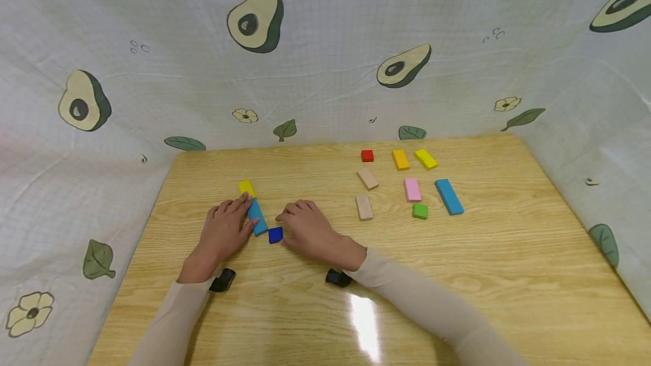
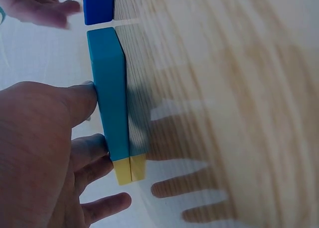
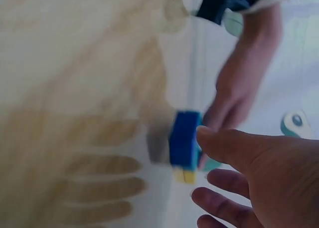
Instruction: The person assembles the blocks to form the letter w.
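On the left of the table, a yellow block [image 1: 246,187] and a light blue block [image 1: 257,219] lie end to end in a slanted line. My left hand [image 1: 221,233] touches the light blue block along its left side with thumb and fingertips, fingers loosely bent. Just off that block's near end sits a small dark blue block [image 1: 275,235], with a narrow gap between them in the left wrist view. My right hand [image 1: 310,233] is at the dark blue block's right, its thumb [image 3: 219,143] at the edge and the other fingers apart from it.
Farther right lie a red block [image 1: 367,156], an orange block [image 1: 400,160], another yellow block [image 1: 426,158], two plain wooden blocks [image 1: 364,208], a pink block [image 1: 412,190], a green block [image 1: 420,211] and a longer light blue block [image 1: 450,196]. A patterned cloth [image 1: 325,100] hangs behind the wooden table [image 1: 508,275].
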Tool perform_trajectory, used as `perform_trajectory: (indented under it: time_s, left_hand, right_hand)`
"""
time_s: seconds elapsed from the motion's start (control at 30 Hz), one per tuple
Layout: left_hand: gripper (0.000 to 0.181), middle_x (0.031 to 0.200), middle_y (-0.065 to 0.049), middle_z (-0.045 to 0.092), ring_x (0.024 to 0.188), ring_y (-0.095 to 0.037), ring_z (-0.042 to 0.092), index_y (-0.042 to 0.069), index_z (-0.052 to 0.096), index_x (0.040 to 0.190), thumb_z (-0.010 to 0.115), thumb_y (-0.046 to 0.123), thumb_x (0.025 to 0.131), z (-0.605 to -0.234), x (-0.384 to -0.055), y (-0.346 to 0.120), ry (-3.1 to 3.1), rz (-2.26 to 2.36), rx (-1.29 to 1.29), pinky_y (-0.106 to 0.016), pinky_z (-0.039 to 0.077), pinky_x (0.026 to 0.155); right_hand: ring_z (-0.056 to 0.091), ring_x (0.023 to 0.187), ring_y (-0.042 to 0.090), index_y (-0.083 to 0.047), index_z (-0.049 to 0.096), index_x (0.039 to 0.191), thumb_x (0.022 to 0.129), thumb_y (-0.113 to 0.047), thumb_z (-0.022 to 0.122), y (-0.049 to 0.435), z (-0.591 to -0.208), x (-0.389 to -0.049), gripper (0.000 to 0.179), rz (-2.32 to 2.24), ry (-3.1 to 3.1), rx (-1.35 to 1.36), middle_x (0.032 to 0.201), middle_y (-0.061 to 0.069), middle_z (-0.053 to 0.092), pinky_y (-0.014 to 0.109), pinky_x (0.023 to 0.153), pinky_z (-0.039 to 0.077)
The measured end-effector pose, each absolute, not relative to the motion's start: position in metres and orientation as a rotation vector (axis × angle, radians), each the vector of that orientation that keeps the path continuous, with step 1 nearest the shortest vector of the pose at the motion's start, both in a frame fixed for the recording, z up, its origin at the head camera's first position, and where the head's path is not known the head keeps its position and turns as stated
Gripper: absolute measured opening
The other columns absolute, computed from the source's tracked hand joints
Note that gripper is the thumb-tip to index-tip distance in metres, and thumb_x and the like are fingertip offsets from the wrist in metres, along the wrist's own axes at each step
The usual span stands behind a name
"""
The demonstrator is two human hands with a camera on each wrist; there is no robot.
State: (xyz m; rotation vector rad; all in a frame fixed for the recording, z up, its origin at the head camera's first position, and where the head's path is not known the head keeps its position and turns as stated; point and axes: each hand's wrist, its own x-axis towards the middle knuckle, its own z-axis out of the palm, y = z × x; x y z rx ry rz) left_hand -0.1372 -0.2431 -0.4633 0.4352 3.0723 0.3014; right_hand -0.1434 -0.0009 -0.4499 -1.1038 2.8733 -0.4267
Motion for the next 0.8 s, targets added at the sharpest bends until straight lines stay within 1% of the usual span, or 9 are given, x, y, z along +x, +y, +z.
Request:
perform_trajectory:
  time_s: [0.3, 0.43, 0.63, 0.8]
  left_hand:
    - [0.062, 0.165, -0.02, 0.043, 0.144, -0.049, 0.042, -0.001, 0.046, 0.158, 0.061, 0.031, 0.108, -0.465, -0.137, -0.244, 3.066, 0.299, 0.442, -0.068, 0.033, 0.115]
    - [0.061, 0.164, -0.02, 0.044, 0.144, -0.049, 0.043, -0.002, 0.047, 0.158, 0.062, 0.031, 0.108, -0.465, -0.137, -0.244, 3.073, 0.308, 0.452, -0.068, 0.034, 0.115]
    - [0.061, 0.164, -0.02, 0.044, 0.143, -0.049, 0.043, -0.002, 0.047, 0.157, 0.062, 0.03, 0.108, -0.466, -0.136, -0.245, 3.077, 0.305, 0.45, -0.068, 0.034, 0.115]
    - [0.061, 0.165, -0.02, 0.043, 0.144, -0.048, 0.043, -0.002, 0.047, 0.158, 0.061, 0.031, 0.108, -0.467, -0.137, -0.245, 3.074, 0.31, 0.456, -0.068, 0.034, 0.115]
  right_hand:
    - [0.055, 0.131, 0.034, -0.007, 0.069, 0.137, 0.092, -0.024, 0.086, 0.064, -0.441, -0.155, 0.051, -0.688, 2.879, -1.016, 0.137, 0.011, 0.063, 0.053, 0.119, 0.037]
    - [0.054, 0.133, 0.037, -0.005, 0.068, 0.139, 0.091, -0.023, 0.086, 0.093, -0.442, -0.16, 0.055, -0.679, 2.911, -0.95, 0.144, 0.014, 0.061, 0.055, 0.119, 0.036]
    - [0.049, 0.141, 0.041, -0.003, 0.063, 0.145, 0.09, -0.024, 0.087, 0.125, -0.445, -0.162, 0.064, -0.641, 2.931, -0.853, 0.154, 0.018, 0.055, 0.062, 0.118, 0.036]
    - [0.048, 0.143, 0.041, -0.001, 0.06, 0.147, 0.088, -0.023, 0.089, 0.144, -0.449, -0.162, 0.069, -0.64, 2.939, -0.819, 0.157, 0.02, 0.052, 0.061, 0.12, 0.034]
